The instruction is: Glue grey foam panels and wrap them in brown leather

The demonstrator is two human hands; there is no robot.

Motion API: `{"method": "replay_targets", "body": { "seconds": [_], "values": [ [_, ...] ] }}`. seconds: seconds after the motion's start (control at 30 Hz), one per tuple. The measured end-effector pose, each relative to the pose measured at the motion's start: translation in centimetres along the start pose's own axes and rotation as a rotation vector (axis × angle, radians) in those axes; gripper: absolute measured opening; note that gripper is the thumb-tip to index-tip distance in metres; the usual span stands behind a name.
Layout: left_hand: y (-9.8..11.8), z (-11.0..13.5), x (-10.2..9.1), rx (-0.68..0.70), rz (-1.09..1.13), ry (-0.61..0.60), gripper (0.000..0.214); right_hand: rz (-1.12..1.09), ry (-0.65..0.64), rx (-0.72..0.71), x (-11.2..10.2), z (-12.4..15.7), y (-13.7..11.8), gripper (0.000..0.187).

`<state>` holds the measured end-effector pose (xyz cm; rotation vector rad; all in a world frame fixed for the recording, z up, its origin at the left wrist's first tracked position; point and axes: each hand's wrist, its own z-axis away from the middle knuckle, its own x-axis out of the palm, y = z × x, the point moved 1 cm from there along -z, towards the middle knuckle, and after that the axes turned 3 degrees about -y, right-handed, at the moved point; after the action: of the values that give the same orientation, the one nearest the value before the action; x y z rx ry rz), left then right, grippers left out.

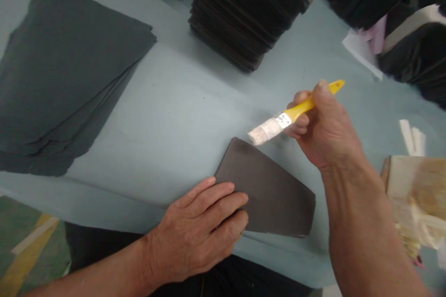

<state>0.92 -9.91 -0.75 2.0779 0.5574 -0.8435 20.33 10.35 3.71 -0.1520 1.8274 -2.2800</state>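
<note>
Hands (202,227), brush (284,120), dark panel (272,190), pale-blue table (170,116), green floor (17,222)

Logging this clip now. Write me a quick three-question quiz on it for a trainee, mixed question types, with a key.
1. Where does the right hand grip the brush?
A) By the bristles
B) By the yellow handle
C) It only touches it with the wrist

2. True or false: the left hand is lifted well away from the dark panel.

3. Fill in: the fanned dark sheets lie to the ____ of the dark panel in the picture.

Key: 1. B; 2. False, it rests on the dark panel; 3. left.
</note>
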Motion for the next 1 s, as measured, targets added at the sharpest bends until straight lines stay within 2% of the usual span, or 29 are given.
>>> {"method": "replay_targets", "body": {
  "seconds": [0.17, 0.5, 0.67, 1.0],
  "values": [
    [0.1, 0.0, -0.1, -0.012, -0.009, -0.013, 0.018, 0.023, -0.060, -0.016, 0.8, -0.7, -0.2, 0.058],
    [0.2, -0.2, -0.2, -0.018, -0.016, 0.003, 0.017, 0.102, -0.073, -0.125, 2.1, -1.0, 0.0, 0.058],
    [0.1, -0.2, -0.3, -0.023, 0.001, 0.001, 0.017, 0.160, -0.118, -0.192, 2.3, -1.2, -0.1, 0.057],
    [0.2, -0.3, -0.4, -0.023, 0.004, -0.012, 0.017, 0.284, -0.160, -0.195, 2.2, -1.8, -0.5, 0.054]
  ]
}}
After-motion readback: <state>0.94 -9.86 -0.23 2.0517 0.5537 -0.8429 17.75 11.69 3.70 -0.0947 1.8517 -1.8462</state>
